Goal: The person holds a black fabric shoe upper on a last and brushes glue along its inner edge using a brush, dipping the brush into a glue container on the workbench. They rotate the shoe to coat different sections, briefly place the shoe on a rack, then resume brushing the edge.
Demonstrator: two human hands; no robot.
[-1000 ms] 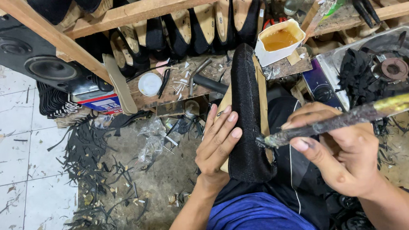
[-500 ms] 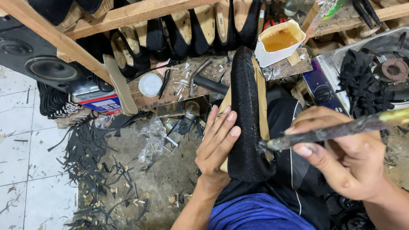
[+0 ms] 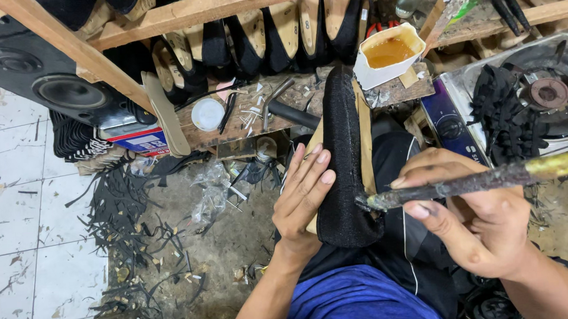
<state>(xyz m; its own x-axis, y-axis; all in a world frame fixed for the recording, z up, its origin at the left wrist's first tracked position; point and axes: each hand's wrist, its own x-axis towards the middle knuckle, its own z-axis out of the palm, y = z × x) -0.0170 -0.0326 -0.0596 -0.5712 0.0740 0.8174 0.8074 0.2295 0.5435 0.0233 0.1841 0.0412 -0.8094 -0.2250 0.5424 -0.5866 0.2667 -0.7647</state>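
One black shoe upper [image 3: 341,162] on the lap at centre, left hand [image 3: 303,191] flat with fingers together against its 9 o'clock side, right hand [image 3: 478,222] pinching one glue-caked brush [image 3: 472,181], tip touching the shoe's 3 o'clock edge, one white glue tub [image 3: 388,53] on the bench [image 3: 406,90] at 12 o'clock, one gas stove [image 3: 546,94] at 2 o'clock.

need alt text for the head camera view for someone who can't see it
Seen from above, a person's left hand steadies a black shoe upper on their lap while the right hand holds a glue-caked brush with its tip at the upper's edge. Beyond it are a white tub of amber glue, a cluttered wooden bench and a gas stove.
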